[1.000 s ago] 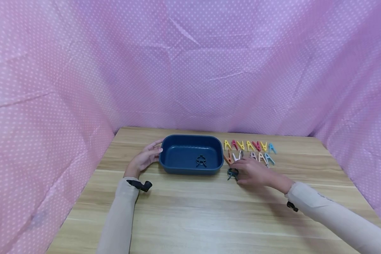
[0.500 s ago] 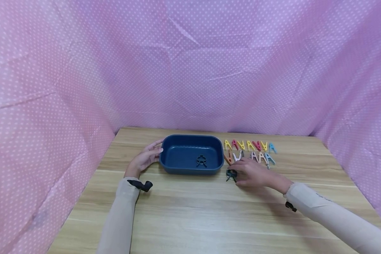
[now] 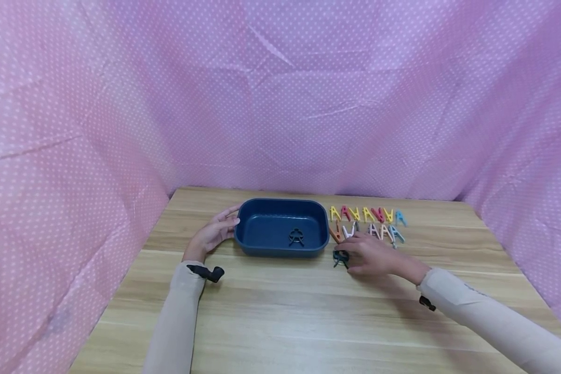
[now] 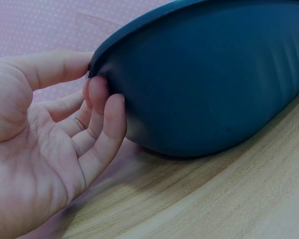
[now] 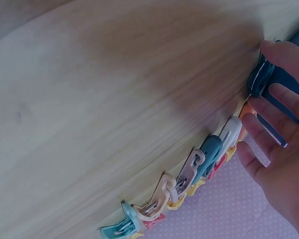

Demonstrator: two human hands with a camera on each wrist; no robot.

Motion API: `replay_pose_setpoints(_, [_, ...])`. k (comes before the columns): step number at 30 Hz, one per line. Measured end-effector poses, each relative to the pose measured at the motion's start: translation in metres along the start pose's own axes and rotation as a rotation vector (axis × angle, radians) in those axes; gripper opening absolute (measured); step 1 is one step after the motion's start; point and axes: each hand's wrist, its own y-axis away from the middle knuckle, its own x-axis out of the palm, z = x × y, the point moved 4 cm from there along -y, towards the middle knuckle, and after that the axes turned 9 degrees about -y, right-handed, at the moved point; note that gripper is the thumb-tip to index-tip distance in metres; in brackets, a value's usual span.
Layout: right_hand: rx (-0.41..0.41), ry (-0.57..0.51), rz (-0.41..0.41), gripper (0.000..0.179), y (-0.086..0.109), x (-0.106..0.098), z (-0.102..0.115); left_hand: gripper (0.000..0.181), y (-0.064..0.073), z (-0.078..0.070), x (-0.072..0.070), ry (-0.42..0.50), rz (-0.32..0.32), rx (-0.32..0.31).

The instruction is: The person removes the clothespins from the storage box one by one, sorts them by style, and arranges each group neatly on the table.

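The left hand (image 3: 214,235) holds the left end of a dark blue plastic basin (image 3: 282,253). In the left wrist view its thumb lies on the rim while the curled fingers bear on the wall below. A dark, round-headed clip (image 3: 296,237) with two splayed legs lies inside the basin, towards its right. On the table beside the basin's right front corner, the right hand (image 3: 373,254) pinches a similar dark clip (image 3: 341,257) between thumb and fingers. Its thumb and fingertips stand either side of that clip (image 5: 260,77) in the right wrist view; the other fingers spread loosely.
Two rows of coloured clothespins lie right of the basin: yellow, red and blue ones (image 3: 368,214) behind, and orange, white, pale pink and light blue ones (image 3: 385,232) in front. The right hand partly covers the front row. A pink dotted cloth (image 3: 280,130) hangs behind the wooden table (image 3: 271,311).
The right hand and its dark clip have shifted slightly left towards the basin since one second ago, and hardly moved in the last half second. The left hand and basin keep their place.
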Motion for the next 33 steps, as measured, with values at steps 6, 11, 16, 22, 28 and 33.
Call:
replay_pose_setpoints(6, [-0.006,0.008,-0.009,0.055,-0.0008,-0.0027,-0.0011,0.058,0.0002,-0.0016,0.0,0.011,-0.008,0.008])
replay_pose_setpoints(11, [-0.052,0.015,-0.03,0.053,-0.0004,-0.004,-0.0008,0.059,-0.0007,-0.0027,0.0007,-0.002,0.003,0.002])
replay_pose_setpoints(16, [-0.056,0.015,-0.028,0.052,-0.0013,-0.0046,-0.0009,0.058,-0.0023,-0.0023,0.0007,-0.016,0.003,0.002])
replay_pose_setpoints(22, [-0.043,0.029,-0.013,0.052,-0.0032,-0.0049,-0.0008,0.058,-0.0018,-0.002,-0.0004,-0.016,-0.001,0.006])
replay_pose_setpoints(28, [-0.016,0.013,0.001,0.052,-0.0047,-0.003,-0.0011,0.058,0.0014,-0.0002,0.0004,-0.021,0.004,0.0])
replay_pose_setpoints(33, [-0.017,0.019,-0.013,0.052,-0.0071,-0.0061,0.0015,0.057,0.0016,-0.0009,0.001,-0.024,0.002,0.007])
